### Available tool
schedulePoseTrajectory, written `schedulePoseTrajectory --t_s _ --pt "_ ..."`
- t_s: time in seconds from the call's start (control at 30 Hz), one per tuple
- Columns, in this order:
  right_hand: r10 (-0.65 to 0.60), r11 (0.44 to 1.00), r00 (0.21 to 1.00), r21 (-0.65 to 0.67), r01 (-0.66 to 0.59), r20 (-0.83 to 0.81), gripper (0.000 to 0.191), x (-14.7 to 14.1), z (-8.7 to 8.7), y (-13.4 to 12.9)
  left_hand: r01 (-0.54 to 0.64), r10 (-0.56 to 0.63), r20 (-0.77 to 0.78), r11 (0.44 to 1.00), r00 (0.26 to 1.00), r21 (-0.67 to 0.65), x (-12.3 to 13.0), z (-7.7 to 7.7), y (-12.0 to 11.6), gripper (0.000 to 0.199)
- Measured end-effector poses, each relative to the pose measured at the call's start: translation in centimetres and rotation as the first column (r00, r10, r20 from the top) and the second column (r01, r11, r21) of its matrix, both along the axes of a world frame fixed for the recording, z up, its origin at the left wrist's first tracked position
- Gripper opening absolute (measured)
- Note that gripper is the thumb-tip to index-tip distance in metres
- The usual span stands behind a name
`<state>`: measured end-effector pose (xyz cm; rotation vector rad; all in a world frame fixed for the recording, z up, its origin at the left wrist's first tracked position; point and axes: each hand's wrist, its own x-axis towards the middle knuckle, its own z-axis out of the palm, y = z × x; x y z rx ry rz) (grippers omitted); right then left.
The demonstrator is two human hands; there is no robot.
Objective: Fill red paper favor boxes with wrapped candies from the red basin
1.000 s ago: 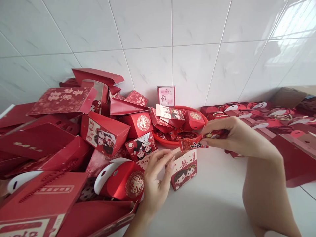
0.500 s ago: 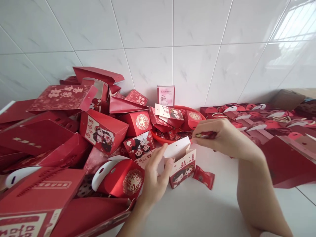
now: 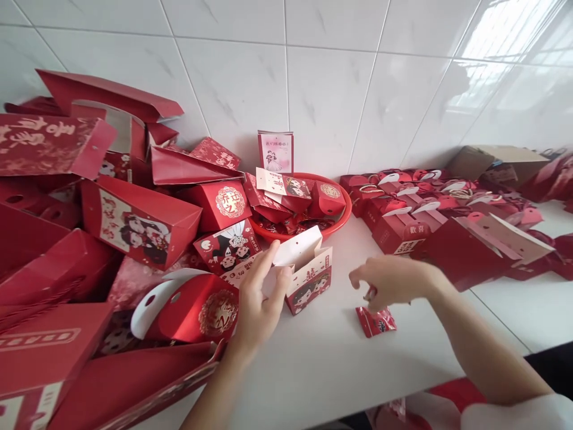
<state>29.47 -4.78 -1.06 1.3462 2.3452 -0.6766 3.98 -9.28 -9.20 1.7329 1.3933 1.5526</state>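
A small open-topped candy box (image 3: 310,291) with cartoon faces stands upright on the white table. My left hand (image 3: 259,298) grips its left side, with the thumb near the front panel and the index finger beside the raised white back flap. Right of the box, my right hand (image 3: 389,283) is bent downward at a red wrapped candy packet (image 3: 376,323). The index finger is curled apart, while the other fingertips meet the packet's top edge; part of this grip is hidden. The box's inside bottom cannot be seen.
Red gift boxes (image 3: 138,224) are heaped on the left. Behind the candy box is a red plastic basket (image 3: 344,218) holding boxes and wrapped packets. A pink card (image 3: 275,152) stands against the tiled wall. Rows of closed boxes (image 3: 396,230) and a cardboard carton (image 3: 505,156) stand to the right.
My right hand has come down from above the box's right side, and the packet it held is no longer seen there. The tabletop packet lies farther from the box. The view has turned right and down.
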Motion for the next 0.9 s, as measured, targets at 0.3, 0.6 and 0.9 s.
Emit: schedulePoseTrajectory --t_s 0.3,0.6,0.9 --pt "0.166 0.984 0.968 0.034 -0.175 0.188 0.009 -1.6 -3.8 -2.2 0.050 -0.050 0.029 0.999 0.998 -0.001 0.3 0.3 -0.1 0.047" --pt "-0.047 0.972 0.305 0.027 0.234 -0.951 0.024 -2.5 3.1 -0.6 0.083 -0.082 0.037 0.995 0.996 -0.047 0.2 0.3 -0.4 0.050" --pt "-0.063 0.948 0.494 0.104 0.302 -0.867 0.026 -6.3 1.4 1.1 0.101 -0.093 0.088 0.991 0.992 -0.085 -0.1 0.3 -0.5 0.052"
